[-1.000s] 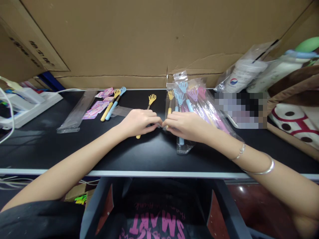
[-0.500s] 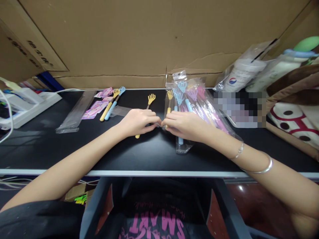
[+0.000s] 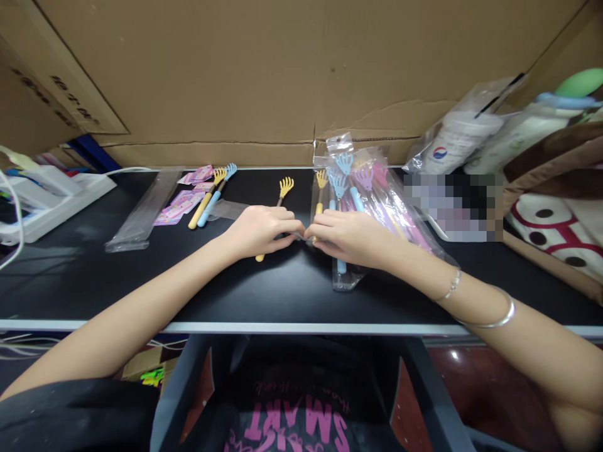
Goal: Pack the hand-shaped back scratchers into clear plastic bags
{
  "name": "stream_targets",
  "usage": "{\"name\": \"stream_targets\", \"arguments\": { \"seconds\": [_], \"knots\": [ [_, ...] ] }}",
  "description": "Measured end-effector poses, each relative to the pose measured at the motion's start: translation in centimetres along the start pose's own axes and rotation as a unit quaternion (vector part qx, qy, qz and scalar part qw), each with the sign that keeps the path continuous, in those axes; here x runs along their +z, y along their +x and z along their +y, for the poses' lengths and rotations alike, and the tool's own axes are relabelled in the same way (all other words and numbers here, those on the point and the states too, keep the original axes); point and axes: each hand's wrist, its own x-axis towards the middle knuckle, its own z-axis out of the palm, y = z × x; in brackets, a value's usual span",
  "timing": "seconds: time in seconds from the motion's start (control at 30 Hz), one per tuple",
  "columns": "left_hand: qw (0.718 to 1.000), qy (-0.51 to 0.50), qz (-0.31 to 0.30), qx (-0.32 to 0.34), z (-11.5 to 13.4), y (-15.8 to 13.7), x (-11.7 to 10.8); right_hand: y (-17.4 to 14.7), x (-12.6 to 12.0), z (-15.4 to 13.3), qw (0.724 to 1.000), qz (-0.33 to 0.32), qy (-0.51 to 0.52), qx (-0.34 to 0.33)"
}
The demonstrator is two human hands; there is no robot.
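My left hand point(image 3: 264, 231) and my right hand point(image 3: 351, 235) meet near the middle of the desk, fingertips pinched on a thin edge of clear plastic bag point(image 3: 299, 235). Most of what they grip is hidden by the fingers. Under my left hand lies a yellow back scratcher point(image 3: 286, 186), its handle end showing below the fingers. Just beyond my right fingers a yellow back scratcher in clear plastic point(image 3: 321, 182) points away from me. Beneath and beside that hand is a pile of bagged back scratchers point(image 3: 362, 182) in blue, purple and pink.
Left of my hands lie a loose yellow scratcher point(image 3: 202, 207), a blue one point(image 3: 211, 207), pink printed cards point(image 3: 181, 204) and empty clear bags point(image 3: 144, 213). A power strip point(image 3: 61, 207) stands far left. A bagged cup point(image 3: 464, 141) and a bottle point(image 3: 532, 132) stand back right.
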Motion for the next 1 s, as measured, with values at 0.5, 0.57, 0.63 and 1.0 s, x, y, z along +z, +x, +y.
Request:
{"name": "stream_targets", "arguments": {
  "seconds": [0.5,0.57,0.63,1.0],
  "knots": [
    [1.0,0.006,-0.001,0.0,-0.06,-0.04,0.07,-0.01,-0.03,-0.08,1.0,-0.001,-0.006,0.0],
    [1.0,0.005,-0.002,0.0,-0.11,-0.07,0.12,-0.02,0.0,-0.07,1.0,0.001,-0.009,-0.001],
    [1.0,0.002,-0.003,0.001,-0.15,-0.1,0.16,-0.01,0.01,-0.08,1.0,0.0,-0.012,0.001],
    [1.0,-0.008,-0.014,-0.009,-0.18,-0.15,0.14,0.12,-0.09,-0.17,1.0,-0.017,-0.008,0.01]
  ]
}}
